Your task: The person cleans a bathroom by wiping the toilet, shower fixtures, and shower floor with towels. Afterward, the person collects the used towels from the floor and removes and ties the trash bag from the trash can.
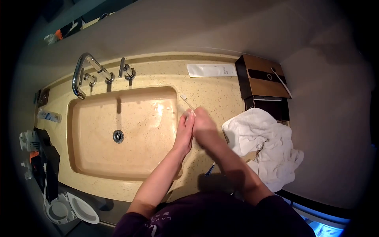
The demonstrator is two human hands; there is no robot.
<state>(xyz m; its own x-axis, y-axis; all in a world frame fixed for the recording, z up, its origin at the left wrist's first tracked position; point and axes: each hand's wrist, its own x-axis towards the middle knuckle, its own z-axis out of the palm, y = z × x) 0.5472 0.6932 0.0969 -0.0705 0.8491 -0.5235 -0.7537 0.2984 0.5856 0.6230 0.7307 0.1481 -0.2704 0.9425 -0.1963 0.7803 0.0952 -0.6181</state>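
Note:
Both my hands meet over the counter at the sink's right rim. My left hand [184, 132] is closed, with its fingers up against the other hand, and a small whitish bit shows at its fingertips. Curled beside it and slightly blurred is my right hand [204, 125]. A white-headed toothbrush [186, 101] points up and left from just beyond the hands. Its handle runs behind the fingers, and I cannot tell whether it is held or lies on the counter. The beige sink [92, 158] is to the left of my hands.
A chrome faucet [83, 67] stands behind the sink. White towels [272, 146] lie to the right, below a brown box [262, 73] with another toothbrush [281, 83] on it. A white packet [209, 70], a small blue item [210, 170] and a clear tube [49, 115] rest on the counter.

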